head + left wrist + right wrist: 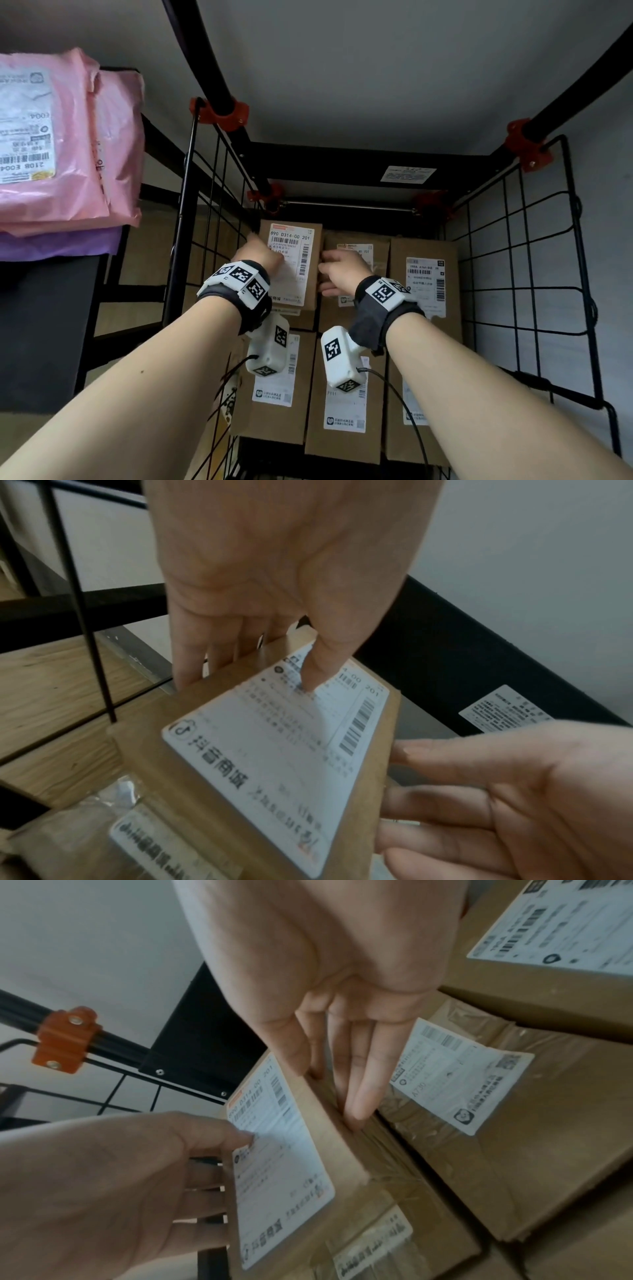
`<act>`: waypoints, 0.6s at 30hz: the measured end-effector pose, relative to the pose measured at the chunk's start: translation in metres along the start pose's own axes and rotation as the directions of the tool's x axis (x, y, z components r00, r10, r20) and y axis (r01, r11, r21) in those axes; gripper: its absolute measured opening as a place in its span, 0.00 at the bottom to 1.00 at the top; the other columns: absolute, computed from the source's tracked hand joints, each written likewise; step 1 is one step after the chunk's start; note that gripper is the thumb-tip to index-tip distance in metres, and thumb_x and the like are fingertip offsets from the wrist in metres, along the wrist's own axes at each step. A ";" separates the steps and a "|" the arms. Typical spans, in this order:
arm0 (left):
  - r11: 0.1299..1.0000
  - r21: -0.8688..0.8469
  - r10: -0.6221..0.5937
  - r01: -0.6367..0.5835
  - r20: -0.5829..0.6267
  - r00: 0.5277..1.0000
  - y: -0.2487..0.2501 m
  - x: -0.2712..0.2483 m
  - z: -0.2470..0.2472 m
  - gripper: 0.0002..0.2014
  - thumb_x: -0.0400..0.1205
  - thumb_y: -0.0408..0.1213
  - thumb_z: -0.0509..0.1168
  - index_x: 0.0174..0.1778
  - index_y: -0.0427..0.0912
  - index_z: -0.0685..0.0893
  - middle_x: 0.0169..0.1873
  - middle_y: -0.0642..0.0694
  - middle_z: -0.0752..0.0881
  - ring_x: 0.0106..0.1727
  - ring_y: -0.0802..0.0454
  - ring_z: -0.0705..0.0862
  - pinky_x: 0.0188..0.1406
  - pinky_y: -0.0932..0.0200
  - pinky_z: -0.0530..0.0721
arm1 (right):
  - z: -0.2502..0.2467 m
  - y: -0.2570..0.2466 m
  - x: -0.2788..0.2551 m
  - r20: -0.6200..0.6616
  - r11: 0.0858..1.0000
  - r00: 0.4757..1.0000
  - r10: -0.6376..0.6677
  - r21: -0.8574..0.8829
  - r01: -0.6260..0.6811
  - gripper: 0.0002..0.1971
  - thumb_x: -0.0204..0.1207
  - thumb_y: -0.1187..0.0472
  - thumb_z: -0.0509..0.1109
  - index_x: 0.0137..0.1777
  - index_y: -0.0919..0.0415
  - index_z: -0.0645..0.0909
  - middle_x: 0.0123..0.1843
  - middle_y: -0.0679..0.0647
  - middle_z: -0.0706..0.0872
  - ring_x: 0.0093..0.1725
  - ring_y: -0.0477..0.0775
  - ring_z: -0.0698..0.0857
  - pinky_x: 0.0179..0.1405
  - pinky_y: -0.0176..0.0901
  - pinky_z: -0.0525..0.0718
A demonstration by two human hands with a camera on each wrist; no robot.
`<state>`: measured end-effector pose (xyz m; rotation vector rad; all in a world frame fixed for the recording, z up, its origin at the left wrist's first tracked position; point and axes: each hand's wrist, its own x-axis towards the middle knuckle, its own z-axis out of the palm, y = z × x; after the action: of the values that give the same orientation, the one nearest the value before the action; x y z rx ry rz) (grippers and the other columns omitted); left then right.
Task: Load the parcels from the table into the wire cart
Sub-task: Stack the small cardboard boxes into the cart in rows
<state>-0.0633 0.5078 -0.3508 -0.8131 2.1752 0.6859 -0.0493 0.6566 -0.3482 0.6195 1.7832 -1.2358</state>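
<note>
The black wire cart [513, 260] stands by the wall, with brown parcels packed flat on its floor. Left of the cart, pink mail bags [68, 137] lie stacked on a dark table [41, 329]. Inside the cart, at the far left, a small brown box [308, 246] with a white label sits on top of the other parcels. The left hand [258, 255] grips the box's left side, thumb on the label. The right hand [342, 270] grips its right side, fingers pointing down the side.
</note>
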 end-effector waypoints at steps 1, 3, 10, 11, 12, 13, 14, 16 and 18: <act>1.000 0.002 0.003 -0.003 0.002 1.000 0.000 -0.001 0.001 0.22 0.82 0.37 0.63 0.71 0.38 0.68 0.61 0.38 0.82 0.58 0.39 0.83 0.47 0.52 0.78 | -0.001 0.000 -0.001 0.003 1.000 1.000 0.002 -0.001 -0.002 0.24 0.83 0.66 0.61 0.80 0.59 0.67 0.66 0.64 0.82 0.57 0.66 0.87 0.57 0.53 0.87; 1.000 0.003 0.010 -0.010 0.004 1.000 -0.001 -0.004 0.003 0.23 0.82 0.37 0.63 0.72 0.38 0.67 0.61 0.38 0.82 0.59 0.39 0.82 0.46 0.52 0.78 | -0.002 0.001 -0.002 0.006 1.000 1.000 0.005 -0.002 -0.005 0.25 0.83 0.67 0.61 0.80 0.59 0.66 0.67 0.64 0.81 0.58 0.66 0.86 0.57 0.52 0.86; 0.999 0.023 0.043 -0.043 0.008 0.999 -0.005 -0.008 0.004 0.24 0.83 0.37 0.63 0.73 0.38 0.66 0.61 0.39 0.82 0.57 0.41 0.83 0.44 0.53 0.78 | 0.002 0.006 -0.006 -0.024 1.000 1.000 -0.007 -0.020 0.007 0.25 0.83 0.68 0.62 0.80 0.60 0.66 0.66 0.64 0.82 0.58 0.66 0.86 0.54 0.49 0.87; 0.999 0.026 0.046 -0.046 0.007 0.999 -0.005 -0.009 0.004 0.24 0.83 0.37 0.62 0.73 0.38 0.66 0.61 0.39 0.82 0.57 0.41 0.83 0.44 0.53 0.78 | 0.003 0.007 -0.006 -0.028 1.000 1.000 -0.006 -0.016 0.006 0.25 0.83 0.68 0.62 0.80 0.60 0.66 0.66 0.64 0.82 0.57 0.66 0.87 0.54 0.49 0.87; 0.998 0.027 0.048 -0.048 0.007 0.999 -0.006 -0.009 0.005 0.23 0.83 0.37 0.62 0.73 0.38 0.65 0.61 0.39 0.82 0.56 0.41 0.83 0.44 0.53 0.78 | 0.003 0.007 -0.006 -0.032 1.000 0.999 -0.006 -0.016 0.006 0.25 0.83 0.68 0.62 0.80 0.59 0.66 0.66 0.64 0.82 0.56 0.66 0.87 0.54 0.49 0.87; 0.998 0.027 0.048 -0.049 0.008 0.999 -0.007 -0.009 0.005 0.23 0.83 0.37 0.62 0.73 0.38 0.65 0.60 0.40 0.82 0.56 0.41 0.83 0.44 0.53 0.78 | 0.004 0.007 -0.005 -0.037 1.000 0.999 -0.006 -0.019 0.005 0.25 0.83 0.68 0.62 0.80 0.59 0.66 0.65 0.64 0.82 0.53 0.65 0.87 0.54 0.50 0.87; 0.998 0.023 0.050 -0.050 0.012 0.999 -0.008 -0.010 0.005 0.23 0.82 0.37 0.62 0.73 0.39 0.65 0.60 0.40 0.82 0.56 0.41 0.83 0.44 0.53 0.78 | 0.004 0.008 -0.004 -0.042 1.000 0.999 -0.007 -0.025 0.006 0.25 0.83 0.68 0.62 0.80 0.59 0.66 0.65 0.63 0.82 0.51 0.63 0.87 0.54 0.50 0.87; 0.998 0.007 0.058 -0.058 0.024 0.998 -0.009 -0.010 0.004 0.24 0.82 0.37 0.63 0.73 0.39 0.65 0.61 0.40 0.82 0.57 0.41 0.83 0.44 0.53 0.79 | 0.005 0.008 -0.003 -0.051 0.999 0.999 -0.013 -0.046 0.011 0.25 0.83 0.68 0.61 0.80 0.59 0.66 0.64 0.63 0.83 0.49 0.61 0.86 0.54 0.50 0.87; 0.998 -0.012 0.065 -0.065 0.028 0.997 -0.009 -0.010 0.004 0.25 0.81 0.37 0.64 0.74 0.39 0.65 0.61 0.40 0.82 0.57 0.41 0.83 0.45 0.53 0.79 | 0.005 0.009 -0.002 -0.062 0.998 0.998 -0.016 -0.066 0.011 0.25 0.83 0.68 0.61 0.80 0.60 0.66 0.63 0.63 0.83 0.46 0.58 0.84 0.55 0.50 0.87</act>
<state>-0.0499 0.5074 -0.3478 -0.7365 2.1822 0.7381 -0.0397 0.6560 -0.3512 0.6153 1.8745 -1.1739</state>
